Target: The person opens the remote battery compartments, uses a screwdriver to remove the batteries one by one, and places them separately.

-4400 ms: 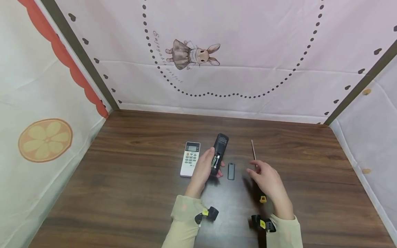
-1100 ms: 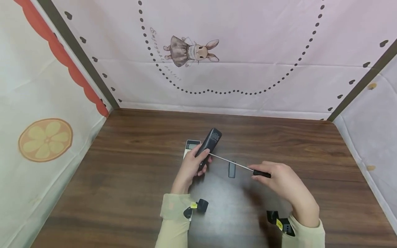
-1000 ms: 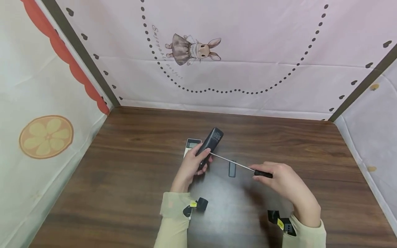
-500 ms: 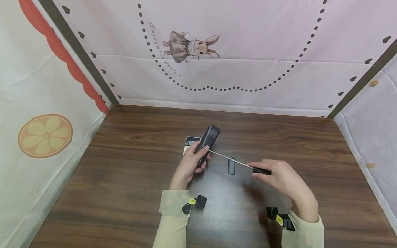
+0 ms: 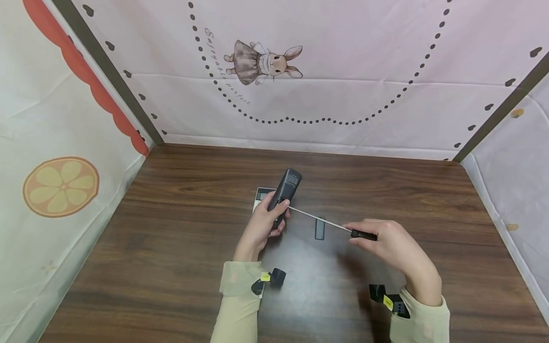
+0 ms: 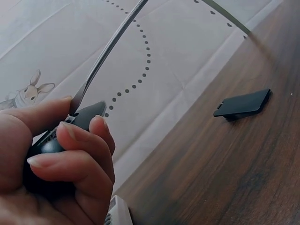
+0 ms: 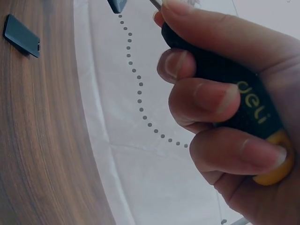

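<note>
My left hand (image 5: pixel 257 224) grips a black remote control (image 5: pixel 288 183), back side up, with its battery compartment uncovered. In my right hand (image 5: pixel 394 243) is a screwdriver, its black and yellow handle (image 7: pixel 243 101) wrapped by the curled fingers. The long metal shaft (image 5: pixel 319 218) runs leftward to the remote. In the left wrist view the flat tip of the shaft (image 6: pixel 101 58) sits at the compartment's end, right by the left thumb. The small black battery cover (image 5: pixel 320 229) lies on the table below the shaft.
A white remote control (image 5: pixel 260 194) lies on the wooden table (image 5: pixel 184 238), mostly hidden behind the left hand and black remote. A printed cloth wall (image 5: pixel 343 57) rises at the table's back, with more cloth on both sides.
Since the oldest frame, my right hand has picked up the screwdriver from the table and brought its tip to the black remote. Over the last second the hands have barely moved.
</note>
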Available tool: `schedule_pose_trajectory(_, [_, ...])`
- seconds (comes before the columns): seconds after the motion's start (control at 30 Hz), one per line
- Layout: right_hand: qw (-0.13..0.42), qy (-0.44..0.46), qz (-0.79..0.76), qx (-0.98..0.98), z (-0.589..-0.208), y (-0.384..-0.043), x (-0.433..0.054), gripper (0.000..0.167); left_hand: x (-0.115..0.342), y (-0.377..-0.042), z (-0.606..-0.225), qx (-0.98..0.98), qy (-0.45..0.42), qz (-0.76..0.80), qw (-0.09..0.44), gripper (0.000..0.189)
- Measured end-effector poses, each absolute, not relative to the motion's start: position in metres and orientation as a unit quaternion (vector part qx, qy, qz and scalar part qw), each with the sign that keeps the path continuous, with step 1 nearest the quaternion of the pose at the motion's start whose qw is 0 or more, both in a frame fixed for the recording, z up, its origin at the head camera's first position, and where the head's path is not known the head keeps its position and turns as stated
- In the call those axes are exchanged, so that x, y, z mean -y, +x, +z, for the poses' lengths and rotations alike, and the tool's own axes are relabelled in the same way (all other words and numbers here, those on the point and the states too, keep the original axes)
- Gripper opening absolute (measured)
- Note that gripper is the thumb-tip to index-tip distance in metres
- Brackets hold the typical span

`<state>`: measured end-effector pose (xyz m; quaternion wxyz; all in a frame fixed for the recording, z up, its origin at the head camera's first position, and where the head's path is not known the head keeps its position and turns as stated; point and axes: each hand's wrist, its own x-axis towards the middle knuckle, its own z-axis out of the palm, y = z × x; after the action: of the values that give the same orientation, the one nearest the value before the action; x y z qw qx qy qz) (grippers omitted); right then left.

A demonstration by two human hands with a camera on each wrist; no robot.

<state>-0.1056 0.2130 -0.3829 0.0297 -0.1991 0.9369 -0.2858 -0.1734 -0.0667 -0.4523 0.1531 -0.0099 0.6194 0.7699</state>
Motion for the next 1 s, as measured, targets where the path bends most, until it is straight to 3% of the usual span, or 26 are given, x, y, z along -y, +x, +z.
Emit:
schedule_pose_trajectory(0.57, [-0.029, -0.212, -0.277, -0.937, -0.3843, -0.1058, -0.2095, 0.031, 0.0652, -0.1730, -0.4499, -0.623, -0.021, 0.771, 0.127, 0.041])
schedule_pose_trajectory(1.0, [0.024, -0.209, -0.285, -0.935, -0.3800, -0.1038, -0.2113, 0.032, 0.0707, -0.1729, -0.4515, -0.624, 0.029, 0.764, 0.162, 0.040])
